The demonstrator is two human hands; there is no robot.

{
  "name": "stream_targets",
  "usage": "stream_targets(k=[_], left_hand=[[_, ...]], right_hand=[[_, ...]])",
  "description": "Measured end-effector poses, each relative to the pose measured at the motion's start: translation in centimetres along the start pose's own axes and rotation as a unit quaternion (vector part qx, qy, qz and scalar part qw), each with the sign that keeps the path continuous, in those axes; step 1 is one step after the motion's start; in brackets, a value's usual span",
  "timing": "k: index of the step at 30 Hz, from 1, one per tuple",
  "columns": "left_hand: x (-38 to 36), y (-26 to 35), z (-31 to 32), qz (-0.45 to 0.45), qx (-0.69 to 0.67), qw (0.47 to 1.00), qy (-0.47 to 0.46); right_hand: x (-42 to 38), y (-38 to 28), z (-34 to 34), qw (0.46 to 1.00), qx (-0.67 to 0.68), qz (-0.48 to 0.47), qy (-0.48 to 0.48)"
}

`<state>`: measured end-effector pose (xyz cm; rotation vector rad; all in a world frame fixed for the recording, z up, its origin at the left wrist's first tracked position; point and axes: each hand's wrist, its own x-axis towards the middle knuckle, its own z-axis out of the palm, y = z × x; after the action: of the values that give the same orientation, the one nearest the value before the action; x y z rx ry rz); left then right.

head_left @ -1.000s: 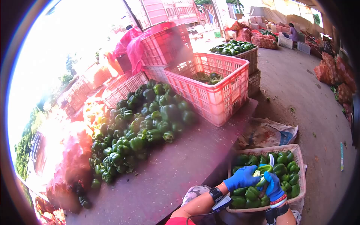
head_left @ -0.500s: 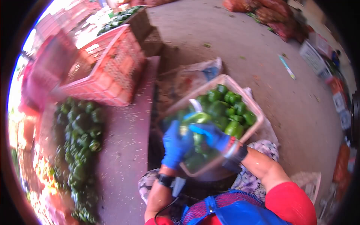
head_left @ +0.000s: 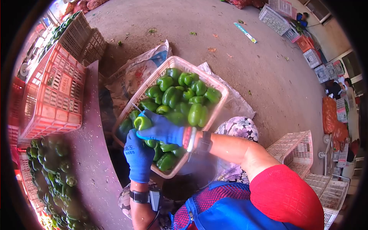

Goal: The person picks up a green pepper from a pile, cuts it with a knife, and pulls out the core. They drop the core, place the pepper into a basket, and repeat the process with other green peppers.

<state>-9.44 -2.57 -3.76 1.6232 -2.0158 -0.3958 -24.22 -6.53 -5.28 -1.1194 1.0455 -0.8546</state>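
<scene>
A shallow pink crate [head_left: 220, 90] full of green bell peppers [head_left: 172, 97] stands before me. Over its left part, my right hand [head_left: 163, 128], in a blue glove, is closed round a light green pepper [head_left: 142, 122]. A thin blade [head_left: 137, 107] sticks out past that hand's fingers; its handle is hidden. My left hand [head_left: 138, 157], also gloved in blue, is just below the pepper with its fingers up against it. How much of the pepper the left fingers hold is hidden by the right hand.
On the left, a bench [head_left: 90, 153] runs beside the crate, with a tall pink crate [head_left: 53, 92] at its far end. Many peppers [head_left: 57, 184] lie at the lower left. White crates [head_left: 297, 153] stand at the right. A sack [head_left: 134, 69] lies beyond the crate.
The view has swung to the right, so the crate and bench appear further left. Both hands remain together over the crate, and the pepper and blade now show more sharply.
</scene>
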Motion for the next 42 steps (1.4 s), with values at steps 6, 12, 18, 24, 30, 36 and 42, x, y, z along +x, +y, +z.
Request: stream_targets(k=[6,12,18,24,30,36,42], left_hand=[[-0.1,0.9,0.7,0.022,0.052,0.992,0.109],[0.5,-2.6,0.3,-0.112,-0.453,0.882,-0.066],[0.6,-0.8,-0.4,-0.124,-0.492,0.861,-0.041],[0.6,-0.7,0.7,0.076,-0.014,0.99,0.12],[1.7,-0.4,0.0,-0.237,-0.639,0.726,0.089],[1.5,-5.1,-2.4,-0.176,-0.496,0.847,0.077],[2.0,-3.1,-4.4,-0.245,-0.564,0.788,0.021]], right_hand=[[0.1,0.1,0.0,0.993,-0.037,-0.109,0.008],[-1.0,-1.9,-1.8,0.978,0.175,0.092,-0.07],[-2.6,-3.0,-1.7,0.964,0.244,0.076,-0.079],[0.1,1.0,-1.1,0.983,0.025,-0.176,-0.037],[0.1,-0.1,-0.6,0.938,0.347,0.02,-0.02],[-1.0,-3.3,-2.5,0.941,0.32,0.088,-0.068],[0.3,-7.1,-14.5,0.91,-0.409,0.051,0.035]])
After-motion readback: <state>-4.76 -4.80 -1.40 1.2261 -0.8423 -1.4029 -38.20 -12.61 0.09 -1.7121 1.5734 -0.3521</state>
